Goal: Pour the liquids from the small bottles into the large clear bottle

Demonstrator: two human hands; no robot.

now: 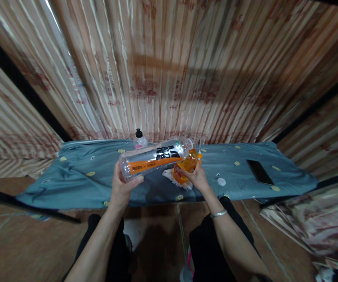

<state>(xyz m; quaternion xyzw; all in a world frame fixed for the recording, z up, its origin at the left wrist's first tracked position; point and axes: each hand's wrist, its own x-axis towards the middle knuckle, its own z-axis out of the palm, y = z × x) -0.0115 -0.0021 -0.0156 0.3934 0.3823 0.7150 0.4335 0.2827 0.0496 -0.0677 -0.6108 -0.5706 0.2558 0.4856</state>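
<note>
My left hand [123,186] grips the base end of a clear plastic bottle [154,156] with an orange and black label. The bottle is tipped nearly level, its mouth pointing right. Under that mouth stands an amber bottle [188,161], with my right hand [197,176] closed round its side. The two openings overlap in view, and I cannot tell whether they touch. A crumpled white cloth or tissue [169,174] lies beneath the amber bottle. A white cap [221,181] rests on the cloth-covered surface, right of my right hand.
Behind the clear bottle stands a small bottle with a black top [139,135]. A dark phone [259,172] lies at the right on the blue-green cloth [77,172]. Striped curtains [163,70] hang close behind, and dark frame bars [24,80] slope at both sides.
</note>
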